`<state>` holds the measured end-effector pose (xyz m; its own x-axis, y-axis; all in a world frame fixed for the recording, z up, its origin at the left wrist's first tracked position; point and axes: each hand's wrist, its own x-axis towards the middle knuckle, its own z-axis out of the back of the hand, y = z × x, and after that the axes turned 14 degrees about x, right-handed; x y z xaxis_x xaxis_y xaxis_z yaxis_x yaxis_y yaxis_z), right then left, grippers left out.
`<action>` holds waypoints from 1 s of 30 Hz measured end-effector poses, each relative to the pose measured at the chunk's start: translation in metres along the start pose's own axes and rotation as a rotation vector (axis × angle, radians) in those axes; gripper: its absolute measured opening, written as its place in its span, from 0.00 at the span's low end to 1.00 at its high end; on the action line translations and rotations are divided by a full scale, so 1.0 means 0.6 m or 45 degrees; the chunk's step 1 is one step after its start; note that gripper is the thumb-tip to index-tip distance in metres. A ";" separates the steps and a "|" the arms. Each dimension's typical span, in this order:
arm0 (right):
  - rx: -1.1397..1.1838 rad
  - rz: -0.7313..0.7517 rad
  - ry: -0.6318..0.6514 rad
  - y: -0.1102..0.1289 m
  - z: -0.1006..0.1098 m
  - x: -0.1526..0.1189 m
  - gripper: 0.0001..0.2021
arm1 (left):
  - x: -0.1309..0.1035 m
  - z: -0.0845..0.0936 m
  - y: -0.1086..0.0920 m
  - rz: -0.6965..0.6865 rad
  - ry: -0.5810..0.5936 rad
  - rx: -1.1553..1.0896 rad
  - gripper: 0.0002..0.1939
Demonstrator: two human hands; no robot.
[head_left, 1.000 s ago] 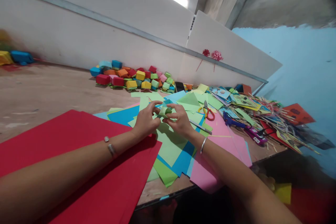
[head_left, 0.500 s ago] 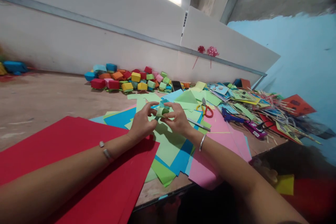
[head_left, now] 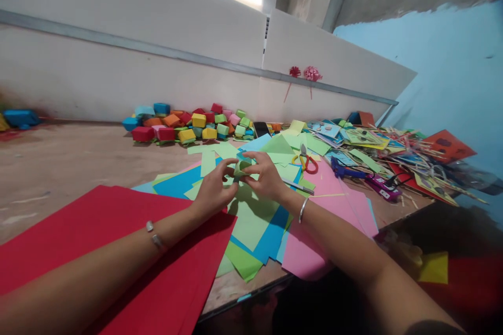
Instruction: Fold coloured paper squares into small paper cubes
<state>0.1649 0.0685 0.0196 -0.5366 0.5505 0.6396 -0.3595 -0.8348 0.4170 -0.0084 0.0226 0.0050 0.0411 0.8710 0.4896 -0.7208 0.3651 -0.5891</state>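
Between my two hands, above the middle of the table, is a small light green folded paper piece (head_left: 242, 167), curved or box-like, with its inside partly showing. My left hand (head_left: 216, 183) is closed on its left side with thumb and fingers. My right hand (head_left: 265, 175) pinches its right side, fingertips bent over the top. Beneath the hands lie light green paper sheets (head_left: 251, 222) on top of blue sheets (head_left: 271, 238). A large red sheet (head_left: 129, 251) lies under my left forearm. By my right wrist is a silver pen-like stick (head_left: 297, 185).
Many small coloured paper boxes (head_left: 198, 120) are heaped by the wall. Pliers with red and yellow handles (head_left: 305, 161) lie on pink paper (head_left: 314, 235). Right of them are a blue glue gun (head_left: 346, 169), a purple power strip (head_left: 383, 188) and piled cards and sticks (head_left: 393, 146).
The green paper piece has turned a little between my fingers, showing more of its inside. Both hands stay in nearly the same place; the view has shifted slightly.
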 end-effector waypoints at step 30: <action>-0.730 -0.899 0.788 -0.016 0.128 0.010 0.22 | 0.005 0.004 0.004 -0.137 0.243 0.321 0.25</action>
<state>0.2239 0.0789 0.0691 -0.3029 0.9446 -0.1266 -0.9515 -0.2920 0.0972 -0.0114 0.0252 0.0065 0.2383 0.8863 0.3971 -0.8526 0.3867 -0.3514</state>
